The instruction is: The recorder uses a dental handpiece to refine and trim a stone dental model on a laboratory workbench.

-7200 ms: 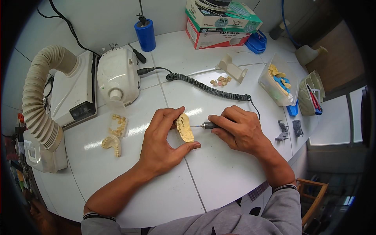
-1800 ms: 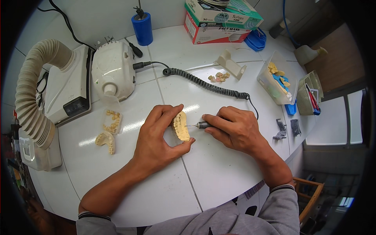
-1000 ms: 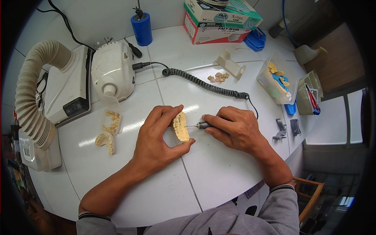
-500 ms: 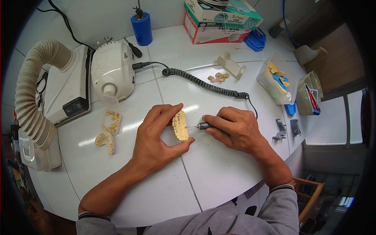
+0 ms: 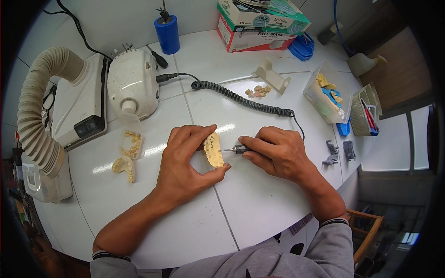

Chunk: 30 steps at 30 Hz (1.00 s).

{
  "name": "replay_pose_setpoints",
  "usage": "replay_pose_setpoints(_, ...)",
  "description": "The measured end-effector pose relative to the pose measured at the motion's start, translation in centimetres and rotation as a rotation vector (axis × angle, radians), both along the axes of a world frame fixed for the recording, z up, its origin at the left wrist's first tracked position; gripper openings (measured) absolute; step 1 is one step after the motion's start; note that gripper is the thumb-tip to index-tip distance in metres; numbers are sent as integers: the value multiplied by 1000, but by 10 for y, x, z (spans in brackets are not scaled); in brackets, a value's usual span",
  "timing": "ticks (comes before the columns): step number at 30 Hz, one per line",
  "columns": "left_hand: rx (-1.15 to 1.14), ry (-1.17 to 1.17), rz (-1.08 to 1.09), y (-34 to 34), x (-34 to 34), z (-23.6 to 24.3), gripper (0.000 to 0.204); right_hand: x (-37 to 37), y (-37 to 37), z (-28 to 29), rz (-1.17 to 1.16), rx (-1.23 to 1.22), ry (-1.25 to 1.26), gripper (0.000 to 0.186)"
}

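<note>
Between the thumb and fingers of my left hand (image 5: 185,157) is a yellow plaster dental model (image 5: 213,150) with handwriting on its flat face. My right hand (image 5: 278,153) is closed round a dental handpiece (image 5: 241,148), held like a pen. The thin bur at its front points left and meets the model's right edge, or comes very close to it. A coiled black cord (image 5: 245,100) runs from the handpiece back to a white control unit (image 5: 132,85). Left of my left hand lie another dental model (image 5: 124,168) and a small clear box of tooth pieces (image 5: 132,143).
A ribbed suction hose (image 5: 34,111) arches over the left side. Face mask boxes (image 5: 259,39) and a blue cylinder (image 5: 167,34) stand at the back. To the right are a clear bin of plaster pieces (image 5: 320,99), a basket (image 5: 364,111) and two grey pieces (image 5: 331,154).
My left hand and the dental model have shifted very slightly, with the model tilted a touch differently. My right hand keeps nearly the same place with the handpiece.
</note>
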<state>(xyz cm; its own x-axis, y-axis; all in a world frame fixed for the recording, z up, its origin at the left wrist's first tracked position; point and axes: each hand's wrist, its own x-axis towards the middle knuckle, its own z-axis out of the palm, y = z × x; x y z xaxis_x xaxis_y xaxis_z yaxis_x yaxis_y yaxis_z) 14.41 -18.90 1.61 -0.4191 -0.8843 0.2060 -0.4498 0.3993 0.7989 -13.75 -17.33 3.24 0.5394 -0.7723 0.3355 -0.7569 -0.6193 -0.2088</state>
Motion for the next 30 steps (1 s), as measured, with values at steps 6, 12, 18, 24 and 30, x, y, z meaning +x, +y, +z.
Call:
replay_pose_setpoints(6, 2, 1, 0, 1, 0, 1, 79, 0, 0, 0, -1, -4, 7, 27)
replay_pose_setpoints(12, 6, -2, 3, 1, -1, 0, 78, -1, 0, -1, 0, 1, 3, 29)
replay_pose_setpoints(18, -13, -2, 5, 1, -1, -1, 78, -1, 0, -1, -2, -2, 2, 29)
replay_pose_setpoints(24, -13, -13, 2, 1, -1, -1, 78, 2, 1, -1, -21, 5, 15, 28)
replay_pose_setpoints(30, -23, -24, 6, 1, 0, -1, 78, 2, 1, -1, -21, -4, 11, 27)
